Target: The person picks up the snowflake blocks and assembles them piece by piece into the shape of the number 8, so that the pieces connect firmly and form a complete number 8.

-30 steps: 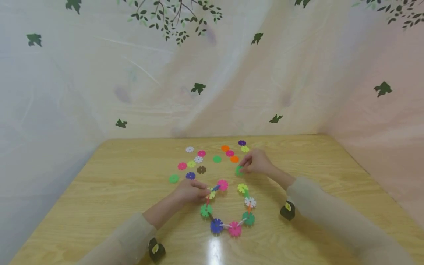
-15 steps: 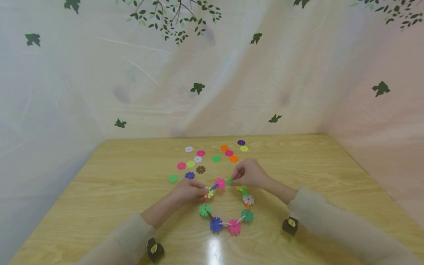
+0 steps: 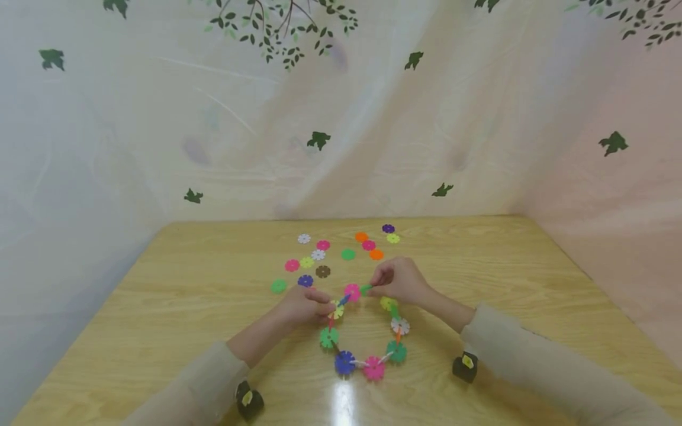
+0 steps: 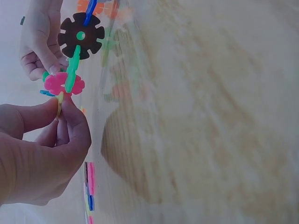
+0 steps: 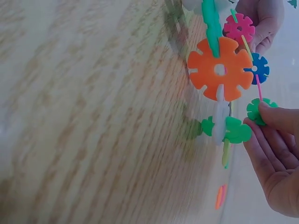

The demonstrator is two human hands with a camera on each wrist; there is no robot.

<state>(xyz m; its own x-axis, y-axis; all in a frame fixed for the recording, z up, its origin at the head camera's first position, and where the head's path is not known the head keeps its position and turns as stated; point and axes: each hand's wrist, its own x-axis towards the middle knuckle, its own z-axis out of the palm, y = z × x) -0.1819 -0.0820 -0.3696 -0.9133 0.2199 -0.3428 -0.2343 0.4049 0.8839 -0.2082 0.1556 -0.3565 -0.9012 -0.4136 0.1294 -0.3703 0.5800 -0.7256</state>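
A curved chain of slotted plastic discs in several colours lies and rises in front of me. My left hand [image 3: 305, 305] pinches a yellow disc [image 4: 60, 103] of this chain between thumb and finger. Beyond it, a blue disc [image 3: 345, 300] seen edge-on leads to the pink end disc [image 3: 352, 292]. My right hand [image 3: 401, 278] pinches a green disc [image 5: 254, 112] at the pink disc's right side. Whether their slots are fully joined I cannot tell. The chain's other end, a yellow disc [image 3: 389, 303], is just below the right hand.
Several loose discs are scattered on the wooden table [image 3: 186, 284] behind the hands, among them a brown disc [image 3: 322, 271], an orange disc [image 3: 376, 254] and a green disc [image 3: 279, 286]. A pale printed curtain [image 3: 256, 148] stands behind the table.
My right hand has carried the green disc left and slightly nearer, up to the pink end disc. The left hand has kept its pinch and hardly moved.
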